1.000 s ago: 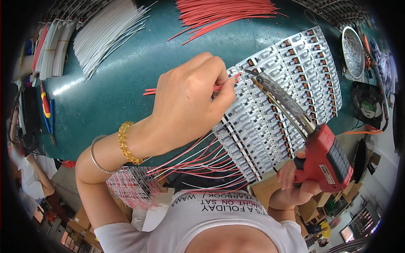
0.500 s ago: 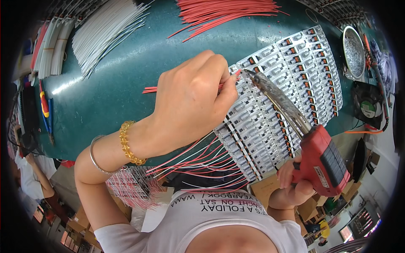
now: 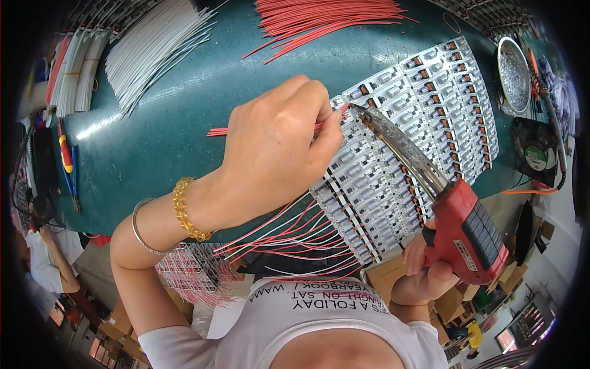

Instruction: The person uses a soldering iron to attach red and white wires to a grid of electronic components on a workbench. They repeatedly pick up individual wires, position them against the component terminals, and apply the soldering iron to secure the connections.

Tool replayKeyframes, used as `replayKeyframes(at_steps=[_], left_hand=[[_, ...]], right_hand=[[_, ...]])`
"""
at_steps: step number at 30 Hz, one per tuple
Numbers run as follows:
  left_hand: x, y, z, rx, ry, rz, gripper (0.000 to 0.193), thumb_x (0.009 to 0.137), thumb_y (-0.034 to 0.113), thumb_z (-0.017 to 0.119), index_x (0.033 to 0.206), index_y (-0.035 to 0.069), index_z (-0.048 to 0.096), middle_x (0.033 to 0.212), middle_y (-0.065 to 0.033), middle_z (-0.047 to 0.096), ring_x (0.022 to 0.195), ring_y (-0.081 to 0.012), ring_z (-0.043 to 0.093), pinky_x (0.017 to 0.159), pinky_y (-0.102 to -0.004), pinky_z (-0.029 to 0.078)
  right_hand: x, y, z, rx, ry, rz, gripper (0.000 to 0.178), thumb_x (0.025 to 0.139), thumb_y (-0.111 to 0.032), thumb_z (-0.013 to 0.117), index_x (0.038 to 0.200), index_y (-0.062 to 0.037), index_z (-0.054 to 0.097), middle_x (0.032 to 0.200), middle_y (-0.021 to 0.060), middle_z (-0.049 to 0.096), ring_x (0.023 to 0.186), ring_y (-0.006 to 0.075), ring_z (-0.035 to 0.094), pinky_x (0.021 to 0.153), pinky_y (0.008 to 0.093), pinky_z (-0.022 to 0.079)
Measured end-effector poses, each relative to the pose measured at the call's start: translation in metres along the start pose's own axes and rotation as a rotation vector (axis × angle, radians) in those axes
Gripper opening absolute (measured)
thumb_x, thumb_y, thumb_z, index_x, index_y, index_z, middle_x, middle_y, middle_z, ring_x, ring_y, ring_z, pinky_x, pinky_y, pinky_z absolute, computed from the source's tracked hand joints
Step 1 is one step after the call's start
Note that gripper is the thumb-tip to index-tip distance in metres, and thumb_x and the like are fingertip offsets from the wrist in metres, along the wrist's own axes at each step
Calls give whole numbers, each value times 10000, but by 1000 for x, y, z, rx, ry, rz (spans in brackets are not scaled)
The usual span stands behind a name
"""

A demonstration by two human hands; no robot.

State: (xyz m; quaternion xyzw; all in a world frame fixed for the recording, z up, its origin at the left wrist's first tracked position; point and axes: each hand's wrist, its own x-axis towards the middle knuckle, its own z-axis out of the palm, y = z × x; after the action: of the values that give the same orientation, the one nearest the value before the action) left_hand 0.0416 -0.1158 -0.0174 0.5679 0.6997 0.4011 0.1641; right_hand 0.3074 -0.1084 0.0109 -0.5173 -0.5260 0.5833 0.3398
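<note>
My left hand [image 3: 276,138] is closed on several short red wires [image 3: 217,131], whose tails stick out past the palm on the left. One red wire end pokes from the pinched thumb and forefinger, over the top left corner of a panel of small circuit boards [image 3: 402,132]. Around its red and black handle, my right hand [image 3: 430,267] grips a soldering gun [image 3: 470,230]. The gun's tip points up and left, at or very near that wire end; contact is too small to make out. Red and white wires [image 3: 295,237] hang from the panel's near left edge.
Loose red wires [image 3: 332,15] and white wires [image 3: 160,46] lie at the back of the green table [image 3: 153,154]. A metal bowl [image 3: 515,77] and a black fan [image 3: 536,150] stand at right. Pliers [image 3: 66,157] lie at left. Another person [image 3: 52,258] is beyond them.
The soldering gun has shifted slightly left and up, its tip now closer to the wire end. My left hand has moved a little left, still pinching the red wires.
</note>
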Motion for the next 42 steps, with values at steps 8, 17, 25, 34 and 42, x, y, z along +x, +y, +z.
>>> replayKeyframes(at_steps=[8,17,25,34,42], left_hand=[[0,0,0,2,4,-6,171,780,2,651,691,-19,506,647,-96,512,521,-180,482,488,-295,384],[0,0,1,3,9,-1,179,780,4,653,687,-17,503,644,-96,518,513,-184,490,479,-301,385],[0,1,0,20,9,-5,187,781,13,657,683,-16,500,636,-99,512,512,-190,486,478,-308,382],[0,1,2,29,25,-8,203,786,36,665,677,-14,503,631,-99,512,511,-193,476,479,-310,378],[1,2,0,94,32,19,194,799,54,669,686,-13,525,649,-96,515,527,-187,489,487,-298,387]], right_hand=[[2,-4,6,-83,-10,-114,860,786,-617,604,1144,145,432,473,-2,448,361,83,407,389,217,351],[-1,0,1,40,21,28,843,651,-577,762,1205,-11,473,675,18,539,413,87,427,394,228,307],[-8,8,-19,-15,-28,-22,848,650,-574,776,1219,-20,477,688,12,550,455,77,457,405,229,303],[-1,5,-5,1,-83,-136,840,838,-601,550,1196,140,383,467,2,448,363,100,410,390,229,359],[3,3,-8,86,-177,-120,838,839,-624,528,1192,124,394,464,-19,424,363,91,407,393,224,362]])
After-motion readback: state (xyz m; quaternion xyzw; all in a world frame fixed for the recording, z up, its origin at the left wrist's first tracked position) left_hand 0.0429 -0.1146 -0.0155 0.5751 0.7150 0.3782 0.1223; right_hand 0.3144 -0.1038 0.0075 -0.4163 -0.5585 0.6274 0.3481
